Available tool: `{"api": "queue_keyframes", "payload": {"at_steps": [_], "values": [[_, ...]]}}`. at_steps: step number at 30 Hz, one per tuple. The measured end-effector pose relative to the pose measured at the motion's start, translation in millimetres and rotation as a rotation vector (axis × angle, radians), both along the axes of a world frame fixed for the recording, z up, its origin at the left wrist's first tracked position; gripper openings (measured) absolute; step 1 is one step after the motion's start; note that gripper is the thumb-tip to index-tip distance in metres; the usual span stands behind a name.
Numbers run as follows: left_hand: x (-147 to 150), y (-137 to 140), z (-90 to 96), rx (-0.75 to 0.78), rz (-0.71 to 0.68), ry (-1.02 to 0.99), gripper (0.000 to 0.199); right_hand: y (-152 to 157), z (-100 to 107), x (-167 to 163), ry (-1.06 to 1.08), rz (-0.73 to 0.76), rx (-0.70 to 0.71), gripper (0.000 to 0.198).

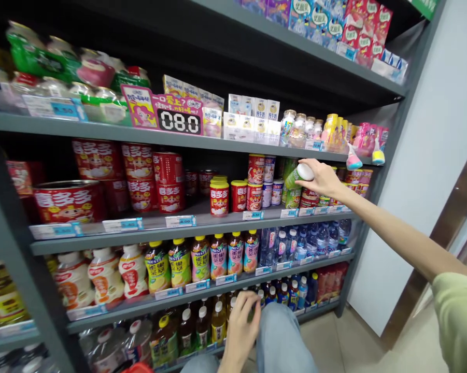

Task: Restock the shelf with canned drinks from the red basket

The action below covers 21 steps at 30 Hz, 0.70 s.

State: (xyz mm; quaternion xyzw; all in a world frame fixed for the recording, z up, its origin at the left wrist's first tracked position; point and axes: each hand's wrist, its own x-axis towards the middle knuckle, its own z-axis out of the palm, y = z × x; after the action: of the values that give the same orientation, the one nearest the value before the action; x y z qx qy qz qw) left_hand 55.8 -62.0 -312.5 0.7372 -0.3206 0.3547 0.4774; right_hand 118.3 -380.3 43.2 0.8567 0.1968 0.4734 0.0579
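My right hand (322, 177) reaches to the shelf of canned goods and is closed round a green can (293, 177) with a white lid. The can is tilted, its lid toward my palm, just above another green can (293, 198) standing on the shelf. Beside that one are dark red cans (309, 198) and, to the left, small blue-and-white cans (277, 191). My left hand (241, 324) hangs low by my knee (282, 336), in front of the bottom row of bottles. Its fingers are loosely bent, apart from the thumb, and I see nothing in them.
Shelf edges with price tags (181, 221) run across the view. Red cans (170, 184) stand left on the can shelf. Below are yellow-capped tea bottles (200, 259) and water bottles (322, 238). Milk cartons (252, 124) sit above. A pale wall panel (404, 207) borders the right.
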Motion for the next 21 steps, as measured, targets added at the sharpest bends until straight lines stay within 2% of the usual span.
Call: {"api": "queue_keyframes", "payload": {"at_steps": [3, 6, 8, 9, 10, 12, 17, 21], "values": [[11, -15, 100.5, -0.006, -0.049, -0.142, 0.012, 4, 2, -12, 0.024, 0.08, 0.075, 0.065], [32, -47, 204.2, 0.018, -0.092, -0.181, 0.037, 14, 7, -25, 0.086, 0.15, 0.145, 0.059], [46, -73, 252.6, 0.057, -0.124, -0.124, 0.057, 21, 8, -32, 0.119, 0.194, 0.184, 0.055], [51, -87, 268.4, 0.077, -0.124, -0.092, 0.065, 24, 8, -34, 0.125, 0.208, 0.209, 0.053], [55, -100, 279.0, 0.084, -0.115, -0.065, 0.069, 25, 6, -36, 0.121, 0.214, 0.237, 0.051], [58, -122, 288.1, 0.073, -0.076, -0.027, 0.069, 25, 1, -38, 0.096, 0.209, 0.3, 0.05], [61, -151, 284.0, 0.033, -0.025, 0.029, 0.064, 14, -11, -28, 0.068, 0.171, 0.455, 0.053], [82, -162, 281.6, -0.048, -0.076, 0.11, 0.066, 9, -32, -29, -0.06, 0.28, 0.497, 0.053]]}}
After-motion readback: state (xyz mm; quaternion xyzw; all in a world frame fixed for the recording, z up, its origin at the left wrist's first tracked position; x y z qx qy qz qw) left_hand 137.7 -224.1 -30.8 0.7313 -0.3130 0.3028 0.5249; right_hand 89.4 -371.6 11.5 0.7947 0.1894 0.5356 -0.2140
